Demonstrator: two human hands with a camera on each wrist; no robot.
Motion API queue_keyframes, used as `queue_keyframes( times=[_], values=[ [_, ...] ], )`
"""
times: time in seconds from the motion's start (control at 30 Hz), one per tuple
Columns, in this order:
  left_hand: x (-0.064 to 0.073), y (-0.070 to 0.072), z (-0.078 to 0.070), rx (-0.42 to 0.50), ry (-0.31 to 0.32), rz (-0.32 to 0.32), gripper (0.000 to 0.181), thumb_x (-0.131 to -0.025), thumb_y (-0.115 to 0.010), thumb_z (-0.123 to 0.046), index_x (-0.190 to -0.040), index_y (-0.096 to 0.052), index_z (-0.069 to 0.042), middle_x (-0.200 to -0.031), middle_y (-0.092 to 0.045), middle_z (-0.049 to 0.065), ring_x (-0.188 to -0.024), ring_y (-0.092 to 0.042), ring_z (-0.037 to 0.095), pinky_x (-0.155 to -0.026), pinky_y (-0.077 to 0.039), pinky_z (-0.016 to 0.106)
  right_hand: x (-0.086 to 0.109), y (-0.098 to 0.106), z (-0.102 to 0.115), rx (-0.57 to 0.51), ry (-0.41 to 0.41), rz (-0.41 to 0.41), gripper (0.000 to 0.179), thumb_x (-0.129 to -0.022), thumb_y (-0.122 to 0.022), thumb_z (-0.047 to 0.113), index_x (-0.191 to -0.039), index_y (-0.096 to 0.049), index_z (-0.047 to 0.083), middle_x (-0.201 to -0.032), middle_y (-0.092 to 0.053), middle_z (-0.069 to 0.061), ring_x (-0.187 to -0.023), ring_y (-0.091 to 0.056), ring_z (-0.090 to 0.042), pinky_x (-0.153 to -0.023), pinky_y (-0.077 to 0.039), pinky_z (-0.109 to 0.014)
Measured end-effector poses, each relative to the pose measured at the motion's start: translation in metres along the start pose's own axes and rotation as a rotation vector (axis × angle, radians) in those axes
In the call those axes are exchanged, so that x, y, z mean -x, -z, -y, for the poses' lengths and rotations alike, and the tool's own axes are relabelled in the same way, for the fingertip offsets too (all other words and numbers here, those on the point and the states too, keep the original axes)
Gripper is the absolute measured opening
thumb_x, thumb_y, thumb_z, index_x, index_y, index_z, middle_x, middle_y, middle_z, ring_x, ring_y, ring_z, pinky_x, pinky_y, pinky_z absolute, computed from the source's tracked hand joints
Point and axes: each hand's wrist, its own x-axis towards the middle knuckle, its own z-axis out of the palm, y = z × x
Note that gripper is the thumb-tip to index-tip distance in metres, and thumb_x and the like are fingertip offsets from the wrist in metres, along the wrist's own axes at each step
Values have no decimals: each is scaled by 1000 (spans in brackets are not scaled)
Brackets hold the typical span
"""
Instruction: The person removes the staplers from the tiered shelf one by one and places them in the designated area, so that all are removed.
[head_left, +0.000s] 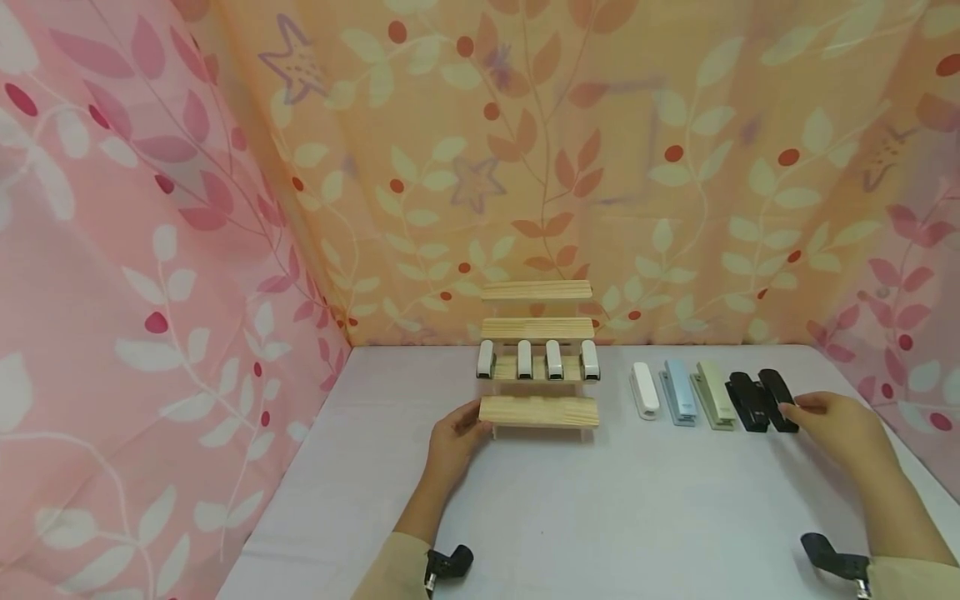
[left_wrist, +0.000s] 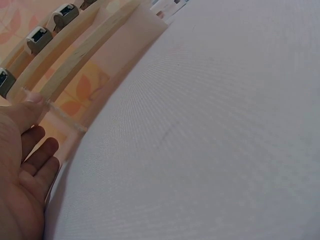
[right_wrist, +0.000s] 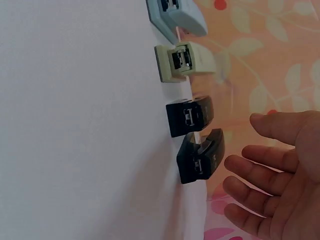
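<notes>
A tiered rack of pale wooden boards (head_left: 538,412) on clear supports stands at the table's back, several white staplers (head_left: 524,360) lined up on one of its tiers. My left hand (head_left: 453,446) holds the left end of the lowest board; in the left wrist view its thumb (left_wrist: 34,98) lies at the board's end, with the other fingers curled loosely below. On the right, my right hand (head_left: 847,429) reaches beside the outermost black stapler (head_left: 777,400). The right wrist view shows its fingers (right_wrist: 260,175) extended and spread, with nothing in them.
Left of that stapler, in a row, are another black stapler (head_left: 748,402), a pale green one (head_left: 716,396), a light blue one (head_left: 678,393) and a white one (head_left: 644,390). A white cloth covers the table (head_left: 600,517). Patterned curtains (head_left: 420,167) hang behind and at both sides.
</notes>
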Motion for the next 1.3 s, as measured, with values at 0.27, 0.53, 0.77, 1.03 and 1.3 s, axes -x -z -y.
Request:
queue_keyframes(
  times=[0.27,0.53,0.77,1.03,1.3],
  values=[
    [-1,1,7,0,-14,2,55,-87,-82,-31,-137,-66,-13,-137,-67,6,-127,-63,24,-105,-54,31,5,3,32,-33,94,-31,70,-101,-59,52,-128,-59,-13,-124,-59,-42,-111,-53,-59,-88,-48,-73],
    [-1,1,6,-2,-29,7,55,-88,-81,-30,-137,-65,-10,-138,-66,8,-126,-64,23,-103,-54,27,6,-5,61,-58,133,-12,70,-100,-59,54,-129,-61,-9,-121,-62,-39,-109,-58,-56,-84,-56,-65],
    [1,2,3,26,-18,14,55,-89,-81,-26,-137,-64,-8,-138,-65,11,-128,-62,27,-103,-54,27,7,-14,85,-78,204,1,65,-100,-60,53,-128,-64,-5,-116,-68,-32,-106,-63,-49,-84,-57,-63],
    [1,1,0,41,-2,12,53,-88,-81,-22,-137,-64,-8,-138,-66,11,-128,-62,27,-104,-54,29,9,-26,112,-96,258,-3,59,-101,-60,51,-129,-65,-1,-118,-70,-28,-109,-64,-46,-86,-56,-64],
    [1,0,-5,27,15,2,52,-91,-79,-11,-139,-61,-2,-139,-64,15,-128,-62,31,-104,-54,29,5,-37,146,-121,275,33,69,-98,-58,62,-133,-64,3,-124,-68,-25,-115,-62,-45,-90,-56,-64]
  ],
)
